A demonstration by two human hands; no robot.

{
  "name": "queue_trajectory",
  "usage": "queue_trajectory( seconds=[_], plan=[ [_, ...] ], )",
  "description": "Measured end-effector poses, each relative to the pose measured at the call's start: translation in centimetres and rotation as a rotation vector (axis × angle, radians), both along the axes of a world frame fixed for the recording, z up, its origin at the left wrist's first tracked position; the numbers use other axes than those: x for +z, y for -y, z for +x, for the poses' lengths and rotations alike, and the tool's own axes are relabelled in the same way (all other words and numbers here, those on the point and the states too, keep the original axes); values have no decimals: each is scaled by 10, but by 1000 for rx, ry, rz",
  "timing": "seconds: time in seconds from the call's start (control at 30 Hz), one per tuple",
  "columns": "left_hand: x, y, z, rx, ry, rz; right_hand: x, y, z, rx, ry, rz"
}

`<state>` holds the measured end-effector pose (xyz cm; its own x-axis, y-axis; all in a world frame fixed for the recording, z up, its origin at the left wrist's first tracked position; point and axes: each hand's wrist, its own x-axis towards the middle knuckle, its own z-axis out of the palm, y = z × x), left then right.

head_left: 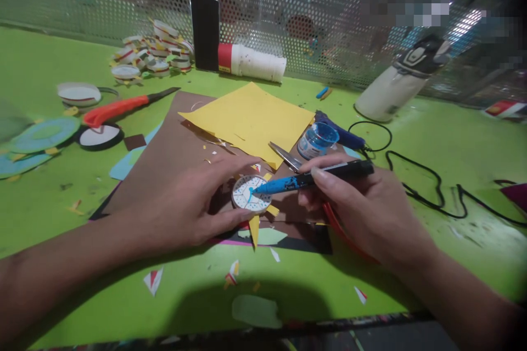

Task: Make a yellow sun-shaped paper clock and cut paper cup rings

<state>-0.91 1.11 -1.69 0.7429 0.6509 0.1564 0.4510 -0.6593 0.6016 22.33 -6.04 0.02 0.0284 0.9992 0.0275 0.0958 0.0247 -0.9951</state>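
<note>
Your left hand (193,203) pins the small round white disc (250,193), fingers spread narrow around its near-left edge, thumb below and forefinger above, so it is closed on the disc's rim rather than lifting it. The disc sits on the brown card sheet (164,159), just in front of the yellow paper (251,118) and touching yellow paper points that stick out from under it. Your right hand (370,214) is wrapped on a paint-smeared brush (304,178), held pencil-style, blue tip touching the disc near its middle. Judging by this you're painting blue marks on the disc face. To do it well: keep the left fingers off the painted area and on the rim only, press flat so the disc can't spin, rest the right wrist on the card just right of the disc for steadiness, use light short strokes from the centre outward. The blue paint pot (317,140) stands open behind and right of the disc, near enough to reload without shifting the left hand. Scissors (286,156) lie between disc and pot, so lift the brush over them. Something red sits under your right palm; I cannot tell what. The orange cutter (119,108) is well left of the disc, out of the way.
</note>
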Motion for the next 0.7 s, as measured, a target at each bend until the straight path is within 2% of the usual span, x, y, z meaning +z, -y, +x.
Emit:
queue_trajectory(
  seconds=[0.7],
  plan=[
    [-1,0,-2,-6,6,-5,0,-1,1,19,14,-25]
  ],
)
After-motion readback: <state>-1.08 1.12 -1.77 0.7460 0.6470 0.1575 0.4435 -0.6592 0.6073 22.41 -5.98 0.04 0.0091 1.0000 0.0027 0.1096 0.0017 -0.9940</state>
